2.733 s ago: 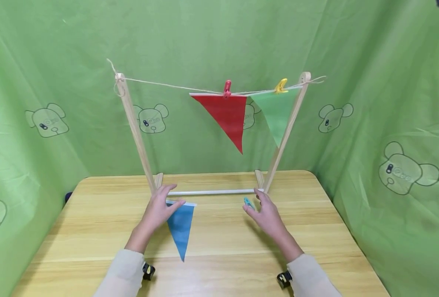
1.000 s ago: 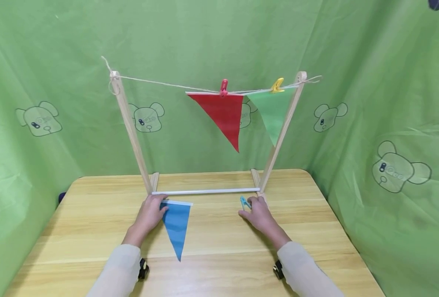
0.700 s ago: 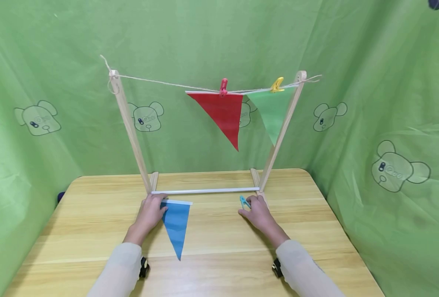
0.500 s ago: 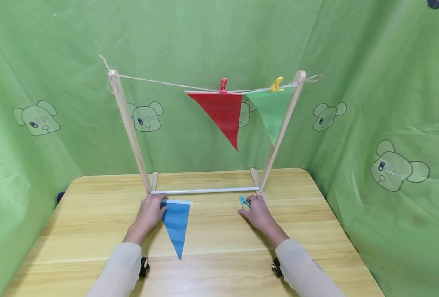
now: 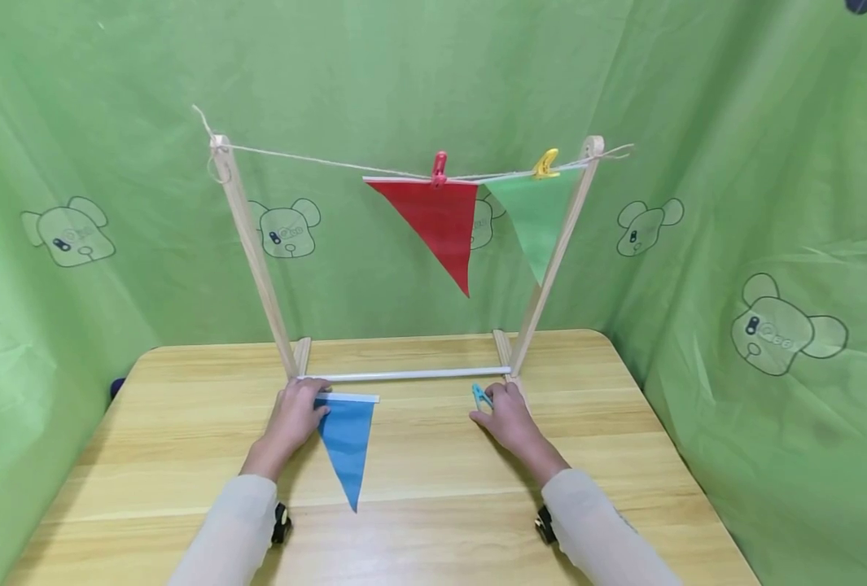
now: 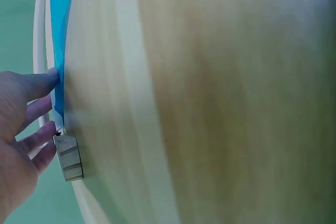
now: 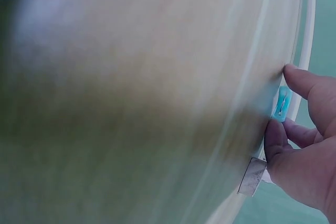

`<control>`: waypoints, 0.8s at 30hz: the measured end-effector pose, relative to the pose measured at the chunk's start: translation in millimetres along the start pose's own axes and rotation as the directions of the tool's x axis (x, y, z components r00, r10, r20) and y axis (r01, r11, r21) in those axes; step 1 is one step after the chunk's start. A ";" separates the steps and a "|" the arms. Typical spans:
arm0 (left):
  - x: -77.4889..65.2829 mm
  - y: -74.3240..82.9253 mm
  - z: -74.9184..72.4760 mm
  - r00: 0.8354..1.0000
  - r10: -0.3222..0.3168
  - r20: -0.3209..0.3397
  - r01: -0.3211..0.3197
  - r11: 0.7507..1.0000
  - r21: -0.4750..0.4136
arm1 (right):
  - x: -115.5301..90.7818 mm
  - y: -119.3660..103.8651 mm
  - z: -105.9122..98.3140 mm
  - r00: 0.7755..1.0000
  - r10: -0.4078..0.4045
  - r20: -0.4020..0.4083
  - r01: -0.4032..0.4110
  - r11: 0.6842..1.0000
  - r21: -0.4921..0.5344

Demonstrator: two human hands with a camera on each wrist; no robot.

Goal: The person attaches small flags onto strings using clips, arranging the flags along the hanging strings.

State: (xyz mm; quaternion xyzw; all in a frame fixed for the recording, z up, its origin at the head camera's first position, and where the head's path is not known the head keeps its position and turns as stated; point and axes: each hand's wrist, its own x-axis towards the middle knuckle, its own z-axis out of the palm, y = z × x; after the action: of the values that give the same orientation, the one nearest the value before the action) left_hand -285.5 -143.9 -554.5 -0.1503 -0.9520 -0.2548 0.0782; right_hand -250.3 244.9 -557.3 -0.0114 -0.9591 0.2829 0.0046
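Observation:
On the table lies a blue pennant (image 5: 348, 448) with a white top strip. My left hand (image 5: 294, 415) pinches its upper left corner, the thumb in front in the left wrist view. My right hand (image 5: 510, 419) curls its thumb and fingers about a light blue clothespin (image 5: 481, 397) on the table, the fingertips at its two sides. In the right wrist view the clip (image 7: 282, 103) sits between thumb and fingers. A red pennant (image 5: 440, 220) hangs by a red clothespin (image 5: 439, 169), and a green pennant (image 5: 539, 216) by a yellow clothespin (image 5: 545, 164).
A string (image 5: 308, 159) runs between two wooden posts (image 5: 253, 252), drooping toward the middle. A white rod (image 5: 411, 375) joins the posts low down, just beyond both hands. Green curtains with mouse-like drawings (image 5: 286, 228) surround the wooden table (image 5: 433, 529).
Both hands have lowered and closed in, the left on the pennant's corner, the right about the blue clothespin. Over the last second they hold almost still; the head view shifts slightly.

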 end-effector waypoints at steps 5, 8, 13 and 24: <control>1.4 -1.1 -0.2 1.000 -0.004 0.013 0.004 1.000 0.002 | 0.1 -0.6 -0.1 1.000 0.004 -0.004 -0.004 1.000 -0.010; 1.7 -1.4 -0.6 1.000 -0.005 0.019 0.005 1.000 0.003 | 1.5 -0.6 0.7 1.000 0.008 -0.002 -0.008 1.000 -0.015; 2.7 -1.4 -1.4 1.000 -0.009 0.026 0.009 1.000 0.010 | 3.0 -0.4 0.9 1.000 0.005 -0.001 -0.005 1.000 -0.011; 2.4 -2.4 -0.7 1.000 -0.002 0.021 0.002 1.000 0.017 | 2.8 0.0 1.1 1.000 0.009 0.007 -0.009 1.000 -0.004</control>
State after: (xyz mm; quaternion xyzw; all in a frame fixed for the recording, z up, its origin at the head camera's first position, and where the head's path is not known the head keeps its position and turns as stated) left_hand -288.5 -145.6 -554.4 -0.1514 -0.9551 -0.2451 0.0691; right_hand -253.1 244.3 -558.2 -0.0146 -0.9596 0.2811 0.0000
